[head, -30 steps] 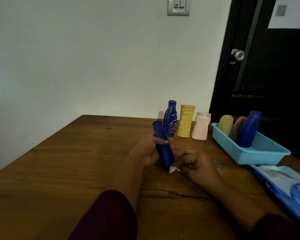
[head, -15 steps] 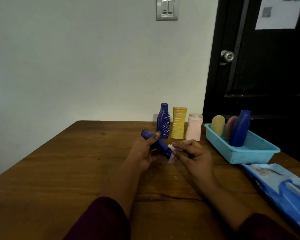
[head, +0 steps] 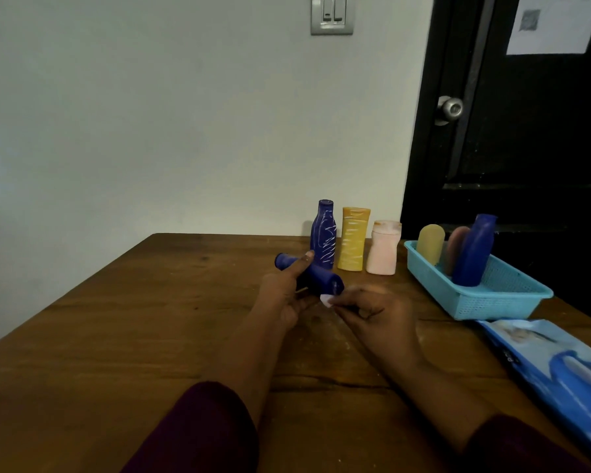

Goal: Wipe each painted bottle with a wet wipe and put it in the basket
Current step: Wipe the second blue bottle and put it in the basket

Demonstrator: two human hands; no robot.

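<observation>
My left hand (head: 285,291) grips a dark blue bottle (head: 323,278) held almost level above the table, its base pointing right. My right hand (head: 372,310) pinches a small white wet wipe (head: 326,299) just under the bottle's base end. Behind them stand three bottles in a row: a blue one with white streaks (head: 324,234), a yellow one (head: 353,238) and a pale pink one (head: 384,247). The light blue basket (head: 512,297) at the right holds a yellowish bottle (head: 430,242), a pinkish one (head: 457,247) and a dark blue one (head: 475,250).
A blue pack of wet wipes (head: 560,367) lies at the right table edge, in front of the basket. The wooden table (head: 116,336) meets a white wall at the back. A black door with a round knob (head: 450,109) stands behind the basket.
The held bottle has tipped from nearly upright to almost level. My right hand with the wipe has shifted from the bottle's side to below its base end.
</observation>
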